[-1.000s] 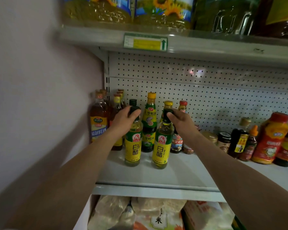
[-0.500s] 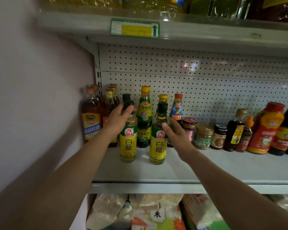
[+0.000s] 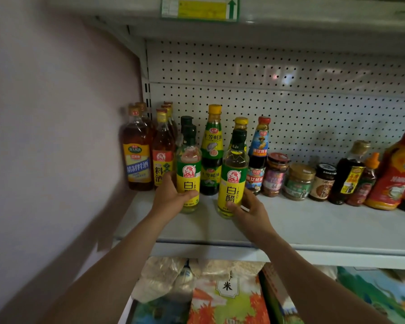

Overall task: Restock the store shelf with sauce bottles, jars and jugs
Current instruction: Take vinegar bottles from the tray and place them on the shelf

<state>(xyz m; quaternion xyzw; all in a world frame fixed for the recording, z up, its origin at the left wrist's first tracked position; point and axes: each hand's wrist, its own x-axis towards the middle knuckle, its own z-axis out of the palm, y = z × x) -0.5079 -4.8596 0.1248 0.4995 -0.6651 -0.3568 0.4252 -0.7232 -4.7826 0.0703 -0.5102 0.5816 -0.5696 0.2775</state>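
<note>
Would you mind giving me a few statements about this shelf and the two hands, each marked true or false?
1. The left hand grips the lower body of a yellow-labelled white vinegar bottle with a dark green cap. True.
2. The right hand is holding a jar. False: it holds a second yellow-labelled vinegar bottle near its base.
3. Both vinegar bottles lie on their sides. False: both are upright on the grey metal shelf.
4. Small glass jars stand to the right of the bottles. True.
5. The wall behind the shelf is white pegboard. True.
</note>
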